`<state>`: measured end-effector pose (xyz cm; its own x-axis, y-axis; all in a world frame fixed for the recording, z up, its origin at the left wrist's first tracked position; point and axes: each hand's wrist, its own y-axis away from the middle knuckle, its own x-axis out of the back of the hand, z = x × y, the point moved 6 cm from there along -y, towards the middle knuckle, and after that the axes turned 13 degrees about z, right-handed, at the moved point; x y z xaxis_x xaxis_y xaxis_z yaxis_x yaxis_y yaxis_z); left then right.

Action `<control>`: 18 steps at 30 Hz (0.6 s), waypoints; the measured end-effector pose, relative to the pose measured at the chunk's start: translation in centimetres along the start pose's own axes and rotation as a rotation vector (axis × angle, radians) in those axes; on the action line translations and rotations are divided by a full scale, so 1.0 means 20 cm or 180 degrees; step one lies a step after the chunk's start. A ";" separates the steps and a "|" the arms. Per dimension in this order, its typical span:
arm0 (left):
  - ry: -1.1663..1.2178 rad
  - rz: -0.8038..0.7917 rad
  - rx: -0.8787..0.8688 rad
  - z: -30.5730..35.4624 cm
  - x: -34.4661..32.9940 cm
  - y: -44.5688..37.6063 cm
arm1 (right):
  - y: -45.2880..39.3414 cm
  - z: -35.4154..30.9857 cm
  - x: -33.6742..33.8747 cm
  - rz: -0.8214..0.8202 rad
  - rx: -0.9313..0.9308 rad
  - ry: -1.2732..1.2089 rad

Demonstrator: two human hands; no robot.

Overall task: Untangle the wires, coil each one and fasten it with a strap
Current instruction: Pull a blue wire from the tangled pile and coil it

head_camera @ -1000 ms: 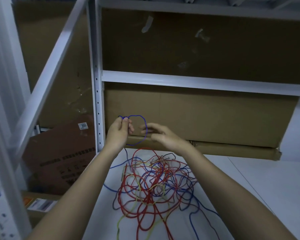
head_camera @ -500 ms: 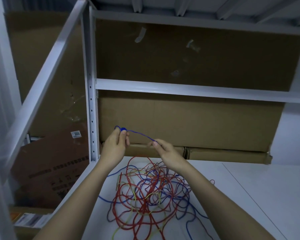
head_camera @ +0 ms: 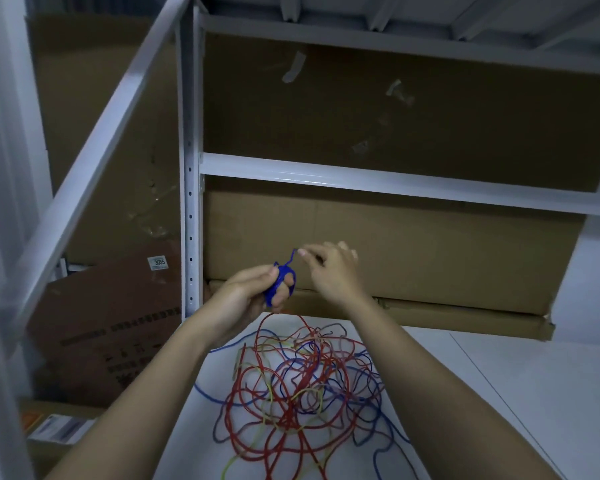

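A tangle of red, blue and yellow wires (head_camera: 302, 382) lies on the white shelf surface (head_camera: 520, 393) below my hands. My left hand (head_camera: 253, 294) grips a small coil of blue wire (head_camera: 280, 279), wound around its fingers and raised above the tangle. My right hand (head_camera: 329, 268) is just to the right of the coil and pinches the short free end of that blue wire (head_camera: 293, 255) between thumb and fingertips. No strap is visible.
A white metal shelf upright (head_camera: 189, 188) stands just left of my hands, with a crossbar (head_camera: 378, 181) above them. Large cardboard boxes (head_camera: 413, 251) close off the back of the shelf. More cardboard (head_camera: 108, 327) leans at the left outside the rack.
The blue loop stretched between my hands has been wound into a tight coil on my left fingers. My right hand now holds only the short end close to the coil. The camera tilted up slightly.
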<state>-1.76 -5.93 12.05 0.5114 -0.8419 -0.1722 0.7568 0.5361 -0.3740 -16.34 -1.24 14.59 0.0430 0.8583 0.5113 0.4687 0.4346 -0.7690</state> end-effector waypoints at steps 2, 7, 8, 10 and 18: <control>0.0465 0.0092 -0.0078 0.04 -0.01 -0.01 | 0.07 -0.06 -0.08 -0.0323 0.0327 0.0082; 0.0869 0.0934 -0.0210 0.04 0.09 -0.10 | 0.25 -0.18 -0.17 -0.0546 0.1214 0.0086; 0.0710 0.1119 -0.0259 0.03 0.12 -0.12 | 0.27 -0.19 -0.18 -0.0536 0.1329 0.0118; 0.0207 0.1436 -0.0408 0.00 0.16 -0.16 | 0.28 -0.20 -0.19 -0.0535 0.1434 0.0079; -0.2681 0.1175 -0.0925 -0.05 0.21 -0.25 | 0.25 -0.19 -0.14 -0.1071 0.1070 -0.0330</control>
<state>-3.84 -12.26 12.23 0.9071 -0.2428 0.3439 0.4173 0.6270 -0.6579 -10.88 -2.43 10.84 -0.1580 0.6703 0.7250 0.1299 0.7420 -0.6577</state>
